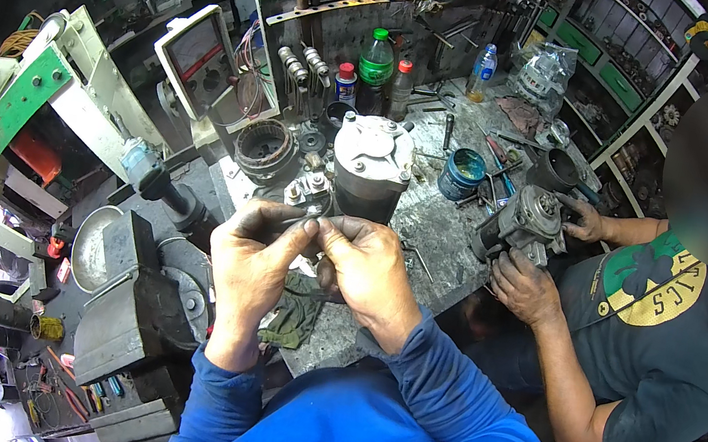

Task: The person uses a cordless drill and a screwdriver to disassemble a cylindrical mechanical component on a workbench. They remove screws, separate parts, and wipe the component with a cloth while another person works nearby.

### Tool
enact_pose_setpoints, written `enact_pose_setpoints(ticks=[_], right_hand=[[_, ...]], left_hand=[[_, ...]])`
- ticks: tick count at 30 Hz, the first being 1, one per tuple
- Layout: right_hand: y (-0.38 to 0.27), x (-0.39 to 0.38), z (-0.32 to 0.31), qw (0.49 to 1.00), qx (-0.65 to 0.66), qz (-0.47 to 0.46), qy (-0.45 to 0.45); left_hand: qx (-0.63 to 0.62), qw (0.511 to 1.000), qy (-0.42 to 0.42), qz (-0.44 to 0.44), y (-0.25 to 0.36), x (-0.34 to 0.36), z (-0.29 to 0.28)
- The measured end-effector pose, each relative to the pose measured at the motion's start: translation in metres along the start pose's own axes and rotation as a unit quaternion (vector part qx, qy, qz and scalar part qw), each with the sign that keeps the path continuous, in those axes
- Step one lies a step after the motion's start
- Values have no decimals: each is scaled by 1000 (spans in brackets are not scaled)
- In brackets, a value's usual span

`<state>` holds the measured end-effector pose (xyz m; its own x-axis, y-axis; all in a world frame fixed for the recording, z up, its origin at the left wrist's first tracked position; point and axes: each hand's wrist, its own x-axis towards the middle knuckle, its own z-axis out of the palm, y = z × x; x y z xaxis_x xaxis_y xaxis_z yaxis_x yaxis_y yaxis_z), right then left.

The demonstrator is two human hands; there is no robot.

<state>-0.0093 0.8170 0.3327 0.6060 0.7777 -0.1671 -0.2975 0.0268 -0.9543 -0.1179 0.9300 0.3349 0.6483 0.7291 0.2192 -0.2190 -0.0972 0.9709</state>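
Observation:
My left hand (pixel 258 256) and my right hand (pixel 363 275) meet at the near side of the bench, fingertips closed on a small metal part (pixel 309 217) that they largely hide. Just behind them is a metal assembly with bolt terminals (pixel 307 189). Beside that stands an upright dark cylindrical motor (pixel 368 176) with a light, bolted end cap. An open ring housing (pixel 265 147) sits to the left. A crumpled green cloth (pixel 291 319) lies below my hands on the bench edge.
A co-worker (pixel 673 344) at right holds another motor (pixel 519 222). A blue tub (pixel 462 174), bottles (pixel 376 59) and scattered tools share the bench (pixel 427 262). A large bench vise (pixel 122 327) is at lower left, a white-green steel frame (pixel 19 105) at left.

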Motion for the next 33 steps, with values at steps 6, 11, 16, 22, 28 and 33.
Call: enact_pose_setpoints(ticks=[6,11,16,22,28,33], right_hand=[[5,3,4,985,154,54,-49],[13,2,8,951,289,93,-56],[17,2,12,942,318,95,-39],[14,-1,15,915,374,148,-25],[16,-3,19,960,275,50,-14],[20,-4,17,994,110,-22,16]], left_hand=[[41,998,-51,15,11,9,-6],[231,963,-109,86,38,19,-8],[471,852,-153,171,74,33,-6],[496,805,-286,157,97,65,-2],[500,804,-311,80,97,74,4],[454,825,-325,81,90,81,-4]])
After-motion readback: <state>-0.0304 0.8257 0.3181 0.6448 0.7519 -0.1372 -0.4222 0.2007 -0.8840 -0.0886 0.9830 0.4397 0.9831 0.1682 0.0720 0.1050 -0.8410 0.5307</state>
